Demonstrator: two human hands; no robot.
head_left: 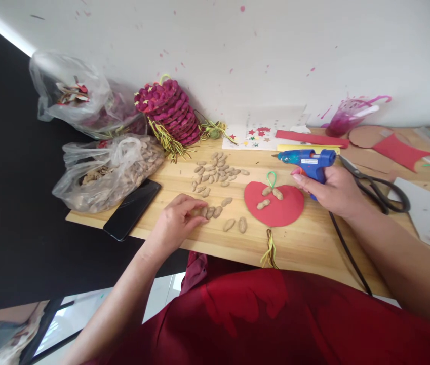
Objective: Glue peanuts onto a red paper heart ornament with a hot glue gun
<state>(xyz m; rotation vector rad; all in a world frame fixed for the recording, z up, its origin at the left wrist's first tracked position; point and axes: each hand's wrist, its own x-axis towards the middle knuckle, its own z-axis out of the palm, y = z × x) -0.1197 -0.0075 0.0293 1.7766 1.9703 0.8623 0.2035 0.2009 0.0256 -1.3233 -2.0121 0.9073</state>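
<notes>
My right hand is wrapped around a blue hot glue gun, its nozzle pointing left above the table. Below the nozzle lies a red heart-shaped paper with three peanuts on it. A green loop sticks out of the heart's top notch, and a yellow and brown tassel hangs from its tip. My left hand is at the front of the table, thumb and fingers closed around a peanut. Several loose peanuts lie beside these fingers, and a larger scatter of peanuts is behind them.
A black phone and bags of peanuts sit at left. Stacked purple decorations stand by the wall. Scissors lie beyond my right wrist, the cord runs under that arm. A purple-stained cup stands behind.
</notes>
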